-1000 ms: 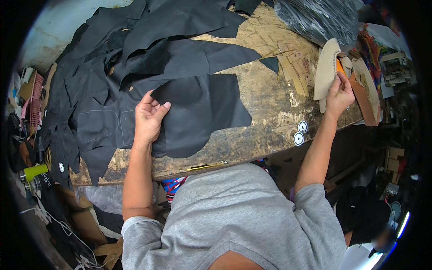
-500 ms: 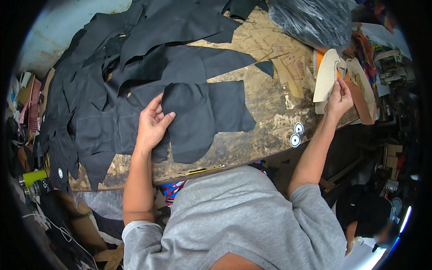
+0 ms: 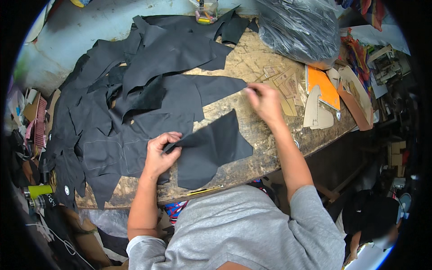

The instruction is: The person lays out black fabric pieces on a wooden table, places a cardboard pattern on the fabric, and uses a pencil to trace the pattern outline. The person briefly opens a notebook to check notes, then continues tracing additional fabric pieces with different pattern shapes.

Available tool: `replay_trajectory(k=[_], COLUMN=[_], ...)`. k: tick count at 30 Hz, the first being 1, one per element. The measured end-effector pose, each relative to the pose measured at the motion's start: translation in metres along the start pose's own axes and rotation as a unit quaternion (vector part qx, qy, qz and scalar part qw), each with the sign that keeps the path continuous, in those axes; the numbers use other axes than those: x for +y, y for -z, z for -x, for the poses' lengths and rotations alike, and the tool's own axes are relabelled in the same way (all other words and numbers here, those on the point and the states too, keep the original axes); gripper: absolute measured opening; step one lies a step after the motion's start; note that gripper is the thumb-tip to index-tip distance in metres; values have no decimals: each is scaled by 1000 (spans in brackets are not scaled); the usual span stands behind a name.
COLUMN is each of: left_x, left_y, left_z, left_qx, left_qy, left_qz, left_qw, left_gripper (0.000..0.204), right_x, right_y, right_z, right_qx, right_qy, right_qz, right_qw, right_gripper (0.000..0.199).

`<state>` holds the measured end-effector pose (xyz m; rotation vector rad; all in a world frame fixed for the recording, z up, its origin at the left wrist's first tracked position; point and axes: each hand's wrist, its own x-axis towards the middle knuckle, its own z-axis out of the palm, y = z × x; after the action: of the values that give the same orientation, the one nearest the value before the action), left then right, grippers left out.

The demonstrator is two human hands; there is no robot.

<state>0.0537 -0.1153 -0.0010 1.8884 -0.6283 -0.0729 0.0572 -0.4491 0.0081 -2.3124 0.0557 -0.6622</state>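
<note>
My left grip (image 3: pixel 163 154) pinched the left edge of the black leather panel (image 3: pixel 209 153), which extended rightward over the bench (image 3: pixel 265 150); my right grip (image 3: pixel 264 102), closure unclear, was at the pointed leather offcut's (image 3: pixel 219 87) tip.

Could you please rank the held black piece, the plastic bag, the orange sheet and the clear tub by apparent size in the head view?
1. Black piece in the left hand and plastic bag: too close to rank
2. Orange sheet, partly covered
3. Clear tub
</note>
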Motion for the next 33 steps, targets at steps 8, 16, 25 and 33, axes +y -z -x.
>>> replay_trajectory(k=[8,16,25,33], left_x=[7,6,-4,-11], left_y=[6,13,20,18], left_z=[-8,-8,-7,-4], left_qx=[-57,-27,49,67], left_qy=[7,56,84,88], left_qz=[-301,-303,-264,-251], left_qw=[952,951,960,962], left_gripper=[25,25,53,59], right_x=[-52,-75,-67,-96], right_y=[-94,-118,20,180], right_z=[-62,-101,-169,1], right_qx=[-122,-186,-89,-268], right_qy=[95,157,46,663], right_qz=[193,213,-269,-580], right_qw=[969,946,958,391], right_gripper=[68,25,45,31])
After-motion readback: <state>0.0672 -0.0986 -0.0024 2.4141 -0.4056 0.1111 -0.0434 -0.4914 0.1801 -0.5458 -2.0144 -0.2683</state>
